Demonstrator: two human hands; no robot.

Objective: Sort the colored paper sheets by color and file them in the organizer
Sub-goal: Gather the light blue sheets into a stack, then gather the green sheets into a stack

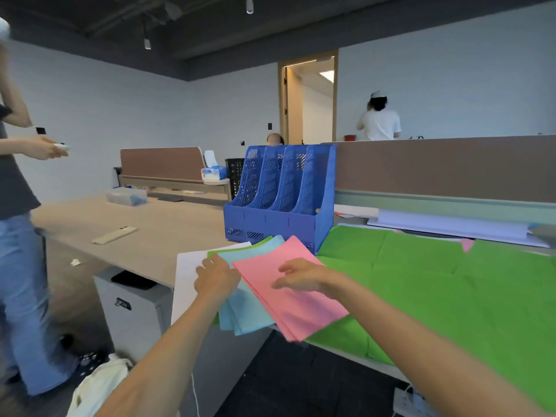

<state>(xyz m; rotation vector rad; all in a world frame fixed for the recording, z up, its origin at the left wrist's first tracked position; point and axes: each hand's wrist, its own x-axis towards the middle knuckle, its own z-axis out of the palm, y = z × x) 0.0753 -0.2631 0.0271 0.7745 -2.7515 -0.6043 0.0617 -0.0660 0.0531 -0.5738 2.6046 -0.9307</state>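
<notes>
A fanned stack of paper lies at the desk's front edge: pink sheets (288,299) on top, light blue sheets (240,317) under them, green sheets (240,249) and a white sheet (186,278) below. My left hand (216,279) rests on the blue and white sheets, fingers bent over the stack's left side. Over the pink sheets hovers my right hand (304,276), fingers loosely spread and a little blurred. The blue four-slot organizer (282,200) stands just behind the stack, and its slots look empty.
A large green sheet (451,290) covers the desk to the right. White papers (451,227) lie against the brown partition (445,167). A phone (114,235) and a clear box (126,196) sit on the left table. A person (18,206) stands at left, another stands far back.
</notes>
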